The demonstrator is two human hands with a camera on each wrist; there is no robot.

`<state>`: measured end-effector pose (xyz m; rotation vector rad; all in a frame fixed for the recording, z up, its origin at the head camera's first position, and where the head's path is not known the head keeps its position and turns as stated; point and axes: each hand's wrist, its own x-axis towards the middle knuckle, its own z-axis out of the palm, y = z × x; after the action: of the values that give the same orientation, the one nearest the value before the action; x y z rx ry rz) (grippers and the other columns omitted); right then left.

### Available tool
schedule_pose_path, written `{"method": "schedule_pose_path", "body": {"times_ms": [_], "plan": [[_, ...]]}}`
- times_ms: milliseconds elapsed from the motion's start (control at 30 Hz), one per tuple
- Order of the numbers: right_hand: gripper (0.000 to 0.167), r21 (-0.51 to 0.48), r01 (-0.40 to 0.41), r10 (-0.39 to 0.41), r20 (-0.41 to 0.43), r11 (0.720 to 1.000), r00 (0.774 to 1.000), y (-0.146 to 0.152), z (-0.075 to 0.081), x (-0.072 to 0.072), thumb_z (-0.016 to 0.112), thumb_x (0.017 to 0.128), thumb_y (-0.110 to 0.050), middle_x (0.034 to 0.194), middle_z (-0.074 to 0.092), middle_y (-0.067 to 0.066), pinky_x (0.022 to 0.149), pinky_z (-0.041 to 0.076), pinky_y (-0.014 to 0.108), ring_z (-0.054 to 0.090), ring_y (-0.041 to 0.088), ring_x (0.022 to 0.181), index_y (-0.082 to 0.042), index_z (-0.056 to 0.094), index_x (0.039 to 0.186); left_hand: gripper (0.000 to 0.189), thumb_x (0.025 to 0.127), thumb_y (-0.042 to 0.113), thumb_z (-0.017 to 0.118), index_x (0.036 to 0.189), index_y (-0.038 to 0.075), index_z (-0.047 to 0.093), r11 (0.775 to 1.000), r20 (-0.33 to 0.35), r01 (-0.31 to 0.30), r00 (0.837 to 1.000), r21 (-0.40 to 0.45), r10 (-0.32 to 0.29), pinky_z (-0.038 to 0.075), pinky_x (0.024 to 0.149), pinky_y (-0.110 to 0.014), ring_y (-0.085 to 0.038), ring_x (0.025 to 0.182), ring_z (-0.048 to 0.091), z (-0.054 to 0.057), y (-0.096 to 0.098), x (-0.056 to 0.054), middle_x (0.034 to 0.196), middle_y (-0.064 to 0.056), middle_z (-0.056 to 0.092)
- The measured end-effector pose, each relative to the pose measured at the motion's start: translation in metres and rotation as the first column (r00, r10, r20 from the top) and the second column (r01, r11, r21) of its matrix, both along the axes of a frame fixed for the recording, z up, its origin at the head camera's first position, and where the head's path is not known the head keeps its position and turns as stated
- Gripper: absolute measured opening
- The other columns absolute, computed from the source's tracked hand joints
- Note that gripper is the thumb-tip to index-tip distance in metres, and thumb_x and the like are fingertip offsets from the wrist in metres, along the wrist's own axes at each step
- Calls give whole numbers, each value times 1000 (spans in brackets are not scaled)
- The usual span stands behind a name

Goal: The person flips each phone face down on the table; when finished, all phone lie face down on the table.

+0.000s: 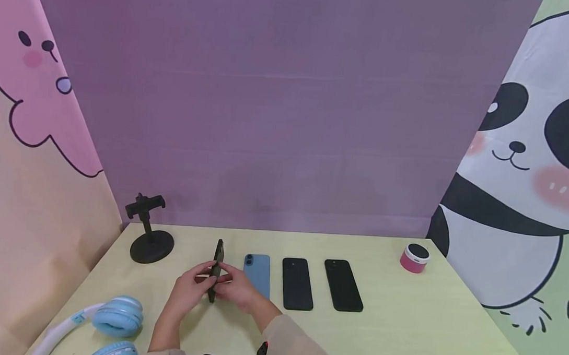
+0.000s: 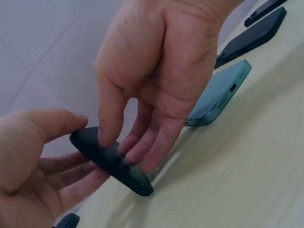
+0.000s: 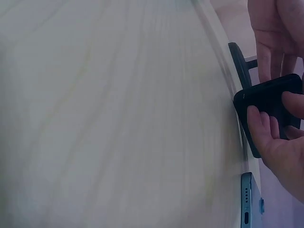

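Observation:
A dark phone (image 1: 217, 269) is held edge-on above the table, between both hands. My left hand (image 1: 188, 289) grips it from the left, with thumb and fingers on its edges. From the other side my right hand (image 1: 238, 288) pinches it; the right wrist view shows those fingers against the phone's dark flat face (image 3: 270, 102). Just right of the hands lies a blue phone (image 1: 258, 276), back up, partly behind the right hand. Beyond it are a black phone (image 1: 297, 284) and a second black phone (image 1: 344, 285), both flat on the table.
A black phone stand (image 1: 152, 246) with a round base stands at the back left. Light blue and white headphones (image 1: 117, 317) lie at the front left. Toward the back right edge of the pale wooden table (image 1: 402, 317) sits a small pink and white round speaker-like object (image 1: 414, 258).

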<state>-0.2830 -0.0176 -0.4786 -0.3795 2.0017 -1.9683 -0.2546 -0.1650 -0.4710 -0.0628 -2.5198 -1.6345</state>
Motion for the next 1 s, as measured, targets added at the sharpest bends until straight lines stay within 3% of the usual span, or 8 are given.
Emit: {"method": "schedule_pose_path", "body": {"times_ms": [233,433,567,667,833,1000], "plan": [[57,40,29,-29,10,999,1000,1,0,2,61,85,13,98,53,15,75,56,42,58,20,77,5,48,139,35,93,4,59,127,-1,62,997,-22,-54,998,-48,53,51,69,-33,-33,99,64,1,-2,1,112,-20,65],[53,84,58,-59,12,995,998,2,-1,3,64,84,12,100,53,16,77,55,41,56,21,80,8,50,135,37,91,3,55,127,-4,61,987,-7,-129,992,-97,129,52,77,-41,-36,100,62,-5,-10,-1,112,-24,65],[50,138,63,-62,-16,988,998,1,-1,4,66,83,11,95,54,13,76,56,37,58,19,77,8,53,132,38,89,2,57,125,-8,60,980,9,-146,989,-134,149,50,80,-46,-38,100,60,-8,-15,-3,112,-27,63],[49,238,71,-55,-75,969,996,-1,0,4,70,82,8,93,57,10,73,55,32,58,17,75,8,56,129,38,88,0,58,125,-10,58,977,30,-156,986,-147,162,49,83,-49,-40,101,59,-10,-17,-4,112,-29,62],[49,420,101,-34,-164,902,986,-5,3,2,76,79,2,91,60,5,71,51,29,56,15,79,5,61,125,37,89,0,60,124,-11,58,972,58,-183,979,-150,193,48,86,-51,-44,104,58,-13,-17,-3,115,-31,60],[49,464,121,-48,-166,877,985,-6,2,1,79,78,1,86,59,2,69,49,27,56,13,74,3,63,124,37,89,0,62,123,-13,58,968,85,-199,973,-152,214,47,85,-51,-43,101,58,-15,-16,-4,110,-31,61]]}}
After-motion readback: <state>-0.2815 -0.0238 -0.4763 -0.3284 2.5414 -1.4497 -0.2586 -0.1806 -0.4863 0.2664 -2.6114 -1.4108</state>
